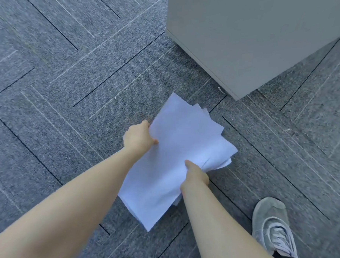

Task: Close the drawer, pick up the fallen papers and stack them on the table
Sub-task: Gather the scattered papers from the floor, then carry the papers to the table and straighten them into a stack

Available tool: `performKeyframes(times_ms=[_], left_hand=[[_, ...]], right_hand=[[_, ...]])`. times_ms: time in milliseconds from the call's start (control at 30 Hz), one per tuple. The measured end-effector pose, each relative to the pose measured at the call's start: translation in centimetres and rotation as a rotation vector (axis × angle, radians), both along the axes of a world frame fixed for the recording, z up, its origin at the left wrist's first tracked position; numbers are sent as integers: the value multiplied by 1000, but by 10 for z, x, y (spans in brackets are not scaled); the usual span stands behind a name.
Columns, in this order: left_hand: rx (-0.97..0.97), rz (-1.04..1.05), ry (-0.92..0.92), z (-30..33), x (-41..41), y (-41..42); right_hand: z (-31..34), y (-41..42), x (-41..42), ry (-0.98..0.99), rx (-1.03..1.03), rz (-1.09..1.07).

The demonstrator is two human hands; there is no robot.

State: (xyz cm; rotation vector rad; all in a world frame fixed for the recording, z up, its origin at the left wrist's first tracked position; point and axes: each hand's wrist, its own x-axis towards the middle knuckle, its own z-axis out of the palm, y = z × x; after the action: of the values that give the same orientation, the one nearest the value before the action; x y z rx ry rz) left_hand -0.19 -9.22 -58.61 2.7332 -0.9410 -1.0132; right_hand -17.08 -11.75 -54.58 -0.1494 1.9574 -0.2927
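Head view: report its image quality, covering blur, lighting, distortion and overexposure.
Head view: soft all over, with the carpet texture smeared toward the top left; wide-angle bending curves the carpet lines and the cabinet edges; light is flat and even, shadows faint; the papers, held by the left hand and right hand, are bright, their sheet edges hard to separate.

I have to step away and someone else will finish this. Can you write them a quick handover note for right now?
Left hand: gripping the left edge of the papers.
Right hand: gripping their right edge, thumb on top.
The papers are a loose, uneven bundle above the carpet, beside the grey cabinet.
Done: papers gathered; no drawer in view.
Left: square them up and stack them on the table, which is out of view.
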Motion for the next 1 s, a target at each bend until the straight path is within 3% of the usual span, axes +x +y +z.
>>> performKeyframes(times_ms=[67,133,267,367,500,667,800,1000], left_hand=[[26,-46,-62,2,8,4],[11,-26,12,6,16,12],[-276,538,567,47,40,55],[-448,781,688,132,50,83],[-628,886,587,290,65,91],[-927,860,467,524,89,42],[-1114,788,454,703,88,-34],[-1280,533,573,879,49,-168]], right_hand=[[-1,0,4,-53,-27,123],[4,0,9,-59,-179,300],[64,-13,35,-185,-459,655],[150,-26,63,-321,-583,908],[306,-41,100,-456,-737,1103],[542,-80,125,-567,-902,1095],[718,-136,110,-532,-1096,974],[888,-241,51,-364,-1340,793]])
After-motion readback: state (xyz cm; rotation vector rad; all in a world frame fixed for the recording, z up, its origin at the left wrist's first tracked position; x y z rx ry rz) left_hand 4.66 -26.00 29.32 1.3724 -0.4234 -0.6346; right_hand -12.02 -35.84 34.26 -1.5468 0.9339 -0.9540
